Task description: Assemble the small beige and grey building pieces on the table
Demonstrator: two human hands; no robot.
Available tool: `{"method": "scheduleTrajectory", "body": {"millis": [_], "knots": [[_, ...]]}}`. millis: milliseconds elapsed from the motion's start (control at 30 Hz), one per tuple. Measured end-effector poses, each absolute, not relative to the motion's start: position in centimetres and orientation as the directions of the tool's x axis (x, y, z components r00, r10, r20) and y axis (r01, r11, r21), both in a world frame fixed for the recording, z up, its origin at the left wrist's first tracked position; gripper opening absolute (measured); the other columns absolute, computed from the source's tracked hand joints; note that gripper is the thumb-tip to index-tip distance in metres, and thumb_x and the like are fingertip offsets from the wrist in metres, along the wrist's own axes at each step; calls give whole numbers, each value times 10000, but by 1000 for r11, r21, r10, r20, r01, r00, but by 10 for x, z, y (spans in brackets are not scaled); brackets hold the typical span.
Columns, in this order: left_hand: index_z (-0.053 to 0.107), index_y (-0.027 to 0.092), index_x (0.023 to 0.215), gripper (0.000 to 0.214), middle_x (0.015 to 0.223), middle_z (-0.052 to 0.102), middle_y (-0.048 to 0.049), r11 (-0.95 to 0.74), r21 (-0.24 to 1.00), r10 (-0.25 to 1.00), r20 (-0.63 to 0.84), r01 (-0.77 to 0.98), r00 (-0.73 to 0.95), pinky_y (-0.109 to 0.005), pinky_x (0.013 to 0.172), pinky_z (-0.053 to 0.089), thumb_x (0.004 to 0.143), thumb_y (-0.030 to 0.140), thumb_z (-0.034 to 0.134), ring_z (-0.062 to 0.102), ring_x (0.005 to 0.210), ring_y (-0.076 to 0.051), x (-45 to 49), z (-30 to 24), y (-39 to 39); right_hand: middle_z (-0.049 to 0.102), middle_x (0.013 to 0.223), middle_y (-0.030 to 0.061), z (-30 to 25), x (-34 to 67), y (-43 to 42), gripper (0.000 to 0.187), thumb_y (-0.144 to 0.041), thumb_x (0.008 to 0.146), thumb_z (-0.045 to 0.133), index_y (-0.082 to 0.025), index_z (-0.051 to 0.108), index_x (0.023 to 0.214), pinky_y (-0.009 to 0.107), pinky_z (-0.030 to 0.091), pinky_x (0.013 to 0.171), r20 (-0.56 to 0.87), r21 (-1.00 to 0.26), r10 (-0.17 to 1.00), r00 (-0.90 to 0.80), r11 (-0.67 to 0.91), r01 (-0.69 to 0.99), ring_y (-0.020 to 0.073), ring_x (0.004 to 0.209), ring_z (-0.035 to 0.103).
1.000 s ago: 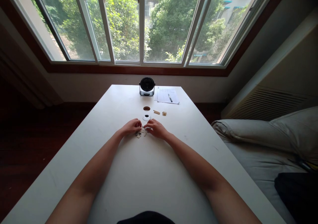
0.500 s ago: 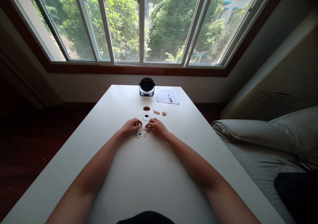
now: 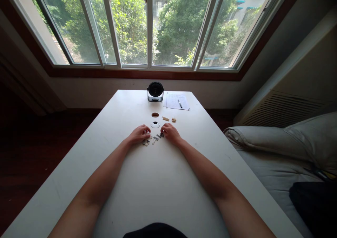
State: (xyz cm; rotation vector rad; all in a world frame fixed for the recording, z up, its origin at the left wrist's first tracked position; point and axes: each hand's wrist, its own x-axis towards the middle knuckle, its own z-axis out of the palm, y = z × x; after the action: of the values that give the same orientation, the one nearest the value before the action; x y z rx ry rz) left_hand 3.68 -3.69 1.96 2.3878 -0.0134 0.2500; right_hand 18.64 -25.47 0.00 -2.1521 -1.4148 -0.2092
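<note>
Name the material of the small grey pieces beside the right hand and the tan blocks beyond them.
The small grey pieces look like moulded plastic with a matt finish, going by their crisp, block-like shapes, though they are too small here to be sure. The tan blocks look much the same: probably matt plastic, with regular ridged edges.

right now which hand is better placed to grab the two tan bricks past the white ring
Probably the right hand: it rests nearer the two tan bricks, which lie on its side of the white ring, while the left hand sits farther off, on the ring's other side.
</note>
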Motion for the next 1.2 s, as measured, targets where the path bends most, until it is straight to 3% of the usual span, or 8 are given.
{"method": "scheduleTrajectory", "body": {"millis": [267, 533, 733, 1033, 1200], "knots": [[715, 230, 930, 172, 951, 604, -36, -768, 637, 114, 237, -66, 965, -282, 749, 490, 830, 300, 593, 582, 809, -161, 40, 12, -34, 644, 905, 32, 0, 189, -257, 252, -14, 826, 556, -227, 690, 835, 308, 458, 826, 428, -442, 777, 462, -266, 857, 195, 926, 546], [708, 210, 875, 171, 929, 633, -44, -795, 606, 242, 273, 29, 931, -306, 789, 477, 864, 298, 562, 580, 805, -173, 43, 7, -28, 651, 986, 54, 20, 154, -247, 135, -183, 914, 620, -255, 709, 987, 324, 459, 865, 423, -341, 881, 210, -60, 938, 210, 979, 540], [700, 208, 867, 194, 909, 640, -38, -804, 590, 308, 302, 77, 902, -310, 796, 470, 897, 297, 531, 573, 761, -164, 46, 2, -25, 634, 1080, 60, 20, 133, -238, 296, -226, 916, 653, -310, 679, 1199, 336, 452, 900, 362, -267, 931, 42, 60, 962, 215, 1011, 534], [700, 213, 865, 186, 899, 645, -39, -823, 563, 296, 302, 81, 906, -307, 765, 471, 897, 268, 525, 582, 784, -172, 46, 2, -25, 627, 1014, 58, 17, 133, -238, 108, -221, 908, 655, -255, 707, 997, 314, 448, 867, 365, -233, 931, 27, 63, 971, 206, 986, 524], [698, 215, 866, 187, 899, 646, -40, -829, 554, 288, 315, 71, 904, -308, 770, 466, 899, 276, 524, 583, 802, -177, 47, 0, -24, 623, 994, 58, 16, 135, -238, 170, -194, 873, 676, -250, 695, 1032, 324, 444, 862, 366, -230, 930, 44, 44, 972, 212, 975, 520]]}}
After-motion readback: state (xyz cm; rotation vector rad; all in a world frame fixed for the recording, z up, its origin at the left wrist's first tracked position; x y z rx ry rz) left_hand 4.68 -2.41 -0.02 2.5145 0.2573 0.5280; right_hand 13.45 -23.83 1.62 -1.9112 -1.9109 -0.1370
